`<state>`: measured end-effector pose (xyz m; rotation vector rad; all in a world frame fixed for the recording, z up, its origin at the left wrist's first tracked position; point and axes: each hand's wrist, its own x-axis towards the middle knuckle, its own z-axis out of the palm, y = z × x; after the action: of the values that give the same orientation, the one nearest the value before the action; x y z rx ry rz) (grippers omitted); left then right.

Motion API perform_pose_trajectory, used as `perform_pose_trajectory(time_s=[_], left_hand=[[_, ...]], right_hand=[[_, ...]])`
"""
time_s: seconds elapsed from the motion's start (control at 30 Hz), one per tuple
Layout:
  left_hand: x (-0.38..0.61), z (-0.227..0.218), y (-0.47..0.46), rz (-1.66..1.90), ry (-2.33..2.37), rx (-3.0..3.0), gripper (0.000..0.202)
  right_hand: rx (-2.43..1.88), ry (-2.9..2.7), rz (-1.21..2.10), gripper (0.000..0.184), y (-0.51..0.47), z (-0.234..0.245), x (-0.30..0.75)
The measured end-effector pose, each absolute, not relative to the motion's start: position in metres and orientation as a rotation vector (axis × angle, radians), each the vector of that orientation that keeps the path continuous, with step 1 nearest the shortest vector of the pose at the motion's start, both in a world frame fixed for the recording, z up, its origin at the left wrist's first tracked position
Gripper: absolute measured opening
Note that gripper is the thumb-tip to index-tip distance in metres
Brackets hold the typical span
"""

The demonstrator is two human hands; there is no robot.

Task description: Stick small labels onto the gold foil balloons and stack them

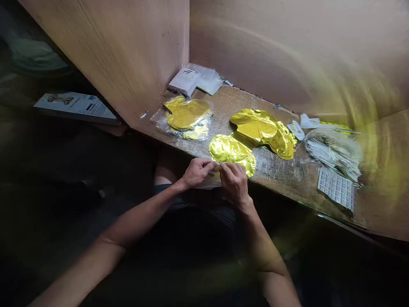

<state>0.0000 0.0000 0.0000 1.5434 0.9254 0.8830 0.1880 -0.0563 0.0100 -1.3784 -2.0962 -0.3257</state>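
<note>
Gold foil balloon (230, 150) lying on the bench (287, 181) near its front edge has its lower rim pinched between the fingers (225, 169) of the left hand (196, 172) and right hand (234, 183), where a sharp tug could crease or split the thin foil.

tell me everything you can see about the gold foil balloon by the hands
The gold foil balloon is flat and deflated, with a rounded outline and a shiny, crinkled yellow-gold surface. It lies on the table near the front edge, its far side touching a second foil balloon. The left hand and right hand meet at its near edge and hide part of it; whether they grip it is unclear.
</note>
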Motion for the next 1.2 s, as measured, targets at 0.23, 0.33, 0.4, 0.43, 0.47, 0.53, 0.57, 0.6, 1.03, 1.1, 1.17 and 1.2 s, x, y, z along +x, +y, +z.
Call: perform_pose_trajectory(time_s=[0.23, 0.33, 0.4, 0.43, 0.47, 0.53, 0.57, 0.6, 1.03, 1.1, 1.17, 1.2], left_hand=[[0.000, -0.002, -0.005, 0.962, 1.003, 1.604, 0.052], [-0.001, -0.002, -0.004, 0.961, 1.001, 1.606, 0.051], [-0.001, -0.001, -0.003, 0.939, 0.973, 1.591, 0.049], [-0.002, 0.000, -0.003, 0.919, 0.948, 1.577, 0.048], [-0.003, 0.001, -0.003, 0.896, 0.920, 1.560, 0.047], [-0.004, 0.002, -0.005, 0.848, 0.874, 1.531, 0.046], [-0.005, 0.003, -0.005, 0.828, 0.862, 1.523, 0.045], [-0.006, 0.004, -0.006, 0.813, 0.858, 1.523, 0.045], [-0.003, 0.008, -0.008, 0.827, 0.914, 1.468, 0.055], [-0.002, 0.008, -0.009, 0.827, 0.922, 1.459, 0.057], [-0.001, 0.007, -0.009, 0.815, 0.925, 1.446, 0.058], [-0.001, 0.006, -0.009, 0.806, 0.925, 1.446, 0.058]], right_hand=[[-1.428, -2.001, -0.193, 0.025, -0.060, -0.005, 0.179], [-1.412, -1.963, -0.142, 0.024, -0.060, -0.008, 0.178], [-1.423, -1.933, -0.081, 0.021, -0.060, -0.007, 0.177], [-1.433, -1.911, -0.036, 0.020, -0.060, -0.005, 0.177], [-1.442, -1.887, 0.021, 0.019, -0.061, -0.004, 0.177], [-1.450, -1.836, 0.144, 0.017, -0.062, 0.001, 0.178], [-1.446, -1.822, 0.201, 0.017, -0.062, 0.004, 0.179], [-1.440, -1.819, 0.245, 0.016, -0.063, 0.006, 0.180], [-1.322, -1.981, 0.018, 0.029, -0.066, -0.010, 0.193], [-1.272, -2.017, -0.065, 0.029, -0.067, -0.013, 0.193], [-1.234, -2.024, -0.131, 0.026, -0.069, -0.013, 0.192], [-1.216, -2.019, -0.145, 0.024, -0.069, -0.012, 0.192]])
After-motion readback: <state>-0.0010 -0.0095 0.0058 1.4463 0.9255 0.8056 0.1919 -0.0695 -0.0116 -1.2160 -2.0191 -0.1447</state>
